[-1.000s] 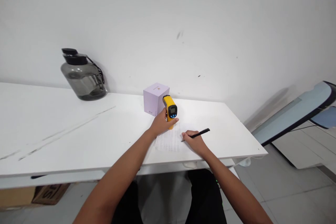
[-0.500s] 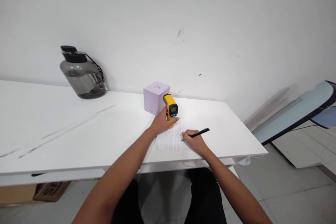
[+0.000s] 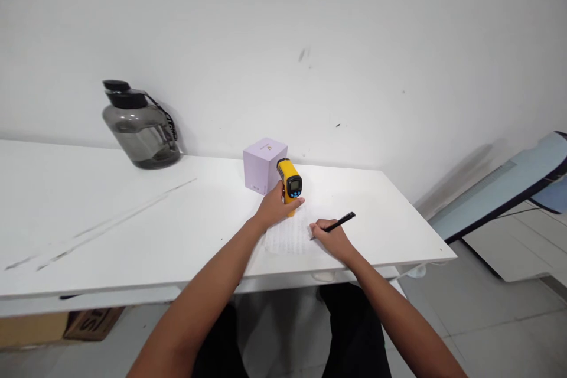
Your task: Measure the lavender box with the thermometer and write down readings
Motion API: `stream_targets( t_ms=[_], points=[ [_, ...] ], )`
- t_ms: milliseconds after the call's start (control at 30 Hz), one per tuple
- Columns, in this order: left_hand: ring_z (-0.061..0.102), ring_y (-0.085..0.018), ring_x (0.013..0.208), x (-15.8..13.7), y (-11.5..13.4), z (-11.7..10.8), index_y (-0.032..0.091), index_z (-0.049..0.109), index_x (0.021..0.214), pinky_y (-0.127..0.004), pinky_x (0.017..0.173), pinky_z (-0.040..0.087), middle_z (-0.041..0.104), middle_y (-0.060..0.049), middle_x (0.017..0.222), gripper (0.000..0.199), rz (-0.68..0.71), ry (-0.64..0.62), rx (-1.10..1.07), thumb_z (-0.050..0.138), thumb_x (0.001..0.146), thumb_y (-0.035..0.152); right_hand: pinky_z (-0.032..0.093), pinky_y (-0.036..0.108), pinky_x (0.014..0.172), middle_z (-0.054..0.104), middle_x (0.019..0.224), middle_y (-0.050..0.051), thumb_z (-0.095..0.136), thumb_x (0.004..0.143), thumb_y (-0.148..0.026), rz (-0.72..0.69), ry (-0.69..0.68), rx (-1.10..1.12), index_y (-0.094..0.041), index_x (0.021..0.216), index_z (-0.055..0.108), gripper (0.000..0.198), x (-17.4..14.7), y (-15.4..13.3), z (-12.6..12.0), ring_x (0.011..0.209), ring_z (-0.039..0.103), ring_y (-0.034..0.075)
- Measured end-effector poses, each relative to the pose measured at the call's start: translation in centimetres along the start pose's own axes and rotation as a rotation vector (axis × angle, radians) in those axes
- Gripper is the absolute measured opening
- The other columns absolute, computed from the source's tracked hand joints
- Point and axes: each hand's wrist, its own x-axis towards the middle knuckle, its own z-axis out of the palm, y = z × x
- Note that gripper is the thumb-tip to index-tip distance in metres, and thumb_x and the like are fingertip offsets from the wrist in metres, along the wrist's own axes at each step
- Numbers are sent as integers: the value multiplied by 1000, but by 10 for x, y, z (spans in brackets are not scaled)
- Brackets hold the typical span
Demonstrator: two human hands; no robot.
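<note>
- Yellow plastic with black trim: pistol-shaped device (image 3: 291,178), small grey screen, blue round buttons, smooth body. Up in the left hand above the tabletop (image 3: 381,209), nearer the right edge than the left end of the view; can't tell if the handle base touches down.
- Left hand (image 3: 271,207): fingers clamped on the device handle, mostly hidden behind it; thumb sticks out toward the right edge.
- Right hand (image 3: 332,240): fingers pinched together on a pen (image 3: 342,221), slim, black; tip down at the paper's right side, contact too small to tell.
- Paper (image 3: 286,240): thin, white, rows of faint marks, unreadable; flat near the tabletop's near edge, between both hands.
- Lavender box (image 3: 257,170): boxy, matte, crisp corners, small gold mark on top; just behind the device, toward the far edge.
- Jug (image 3: 140,140): smoky see-through, rounded shoulders, black lid, dark lettered strap, clear liquid inside; at the far edge, well left of the box.
- Tabletop: smooth white, grey marble-like streaks on the left.
- Cardboard carton (image 3: 92,325): brown, dark print, below the near edge, left.
- Panel (image 3: 491,192): pale blue, dark rim, slanted beyond the right edge.
</note>
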Motion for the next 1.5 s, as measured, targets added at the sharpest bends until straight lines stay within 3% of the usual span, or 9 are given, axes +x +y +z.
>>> stream_targets(
  t_ms=[167,300,567,1133,1233,1300,1367,1433,1500],
  points=[
    [65,-25,95,-1,1,-1,25,51,112,-38,84,48,69,-5,106,57,-8,-4,17,69,74,64,39,29,61,52,56,-1,56,83,-43,52,48,78,-20,56,59,35,4,-1,-2,61,49,16],
    [65,-24,95,0,0,0,25,51,112,-38,84,49,69,-4,105,56,5,-1,5,68,76,63,40,30,62,49,53,-2,58,84,-47,49,63,123,-21,57,60,38,5,-4,-3,58,49,16],
    [65,-24,96,-1,0,-1,25,51,110,-37,82,48,69,-3,107,55,0,-22,0,68,75,65,30,28,50,37,47,-8,50,86,-71,90,60,230,-23,80,59,49,2,-12,-1,45,37,13],
    [66,-25,95,-4,8,-3,26,49,113,-36,81,49,70,-4,109,58,-44,-60,16,68,75,65,26,25,48,37,45,-10,58,81,-72,56,87,358,-21,84,61,51,1,-12,3,43,34,10],
    [67,-25,94,-3,7,-2,26,48,113,-37,81,49,70,-4,104,60,-36,-59,20,68,75,67,25,24,45,43,46,-8,50,84,-76,132,57,377,-20,92,63,58,12,-10,-1,40,33,10],
    [67,-26,94,-2,6,-1,25,48,114,-38,82,49,70,-4,102,60,-31,-56,5,68,75,67,28,25,44,54,53,-4,44,86,-76,206,18,325,-19,94,63,60,27,-10,-9,40,37,11],
    [67,-26,93,-1,5,-1,25,48,114,-38,81,49,70,-4,101,61,-33,-59,-12,69,74,66,37,26,49,64,69,2,48,89,-67,164,57,127,-19,89,64,51,45,-11,-20,48,49,13],
    [67,-26,93,-1,4,-1,25,48,114,-38,81,49,70,-4,99,61,-35,-70,-20,71,74,65,46,28,64,69,89,5,55,92,-49,43,187,-215,-20,95,67,31,63,-13,-27,72,63,17],
    [67,-26,91,-2,4,-2,25,49,113,-37,80,49,70,-4,97,61,-33,-82,-22,72,73,64,48,31,78,69,109,8,54,94,-31,53,274,-510,-21,110,67,23,80,-15,-26,95,66,22]
  ],
)
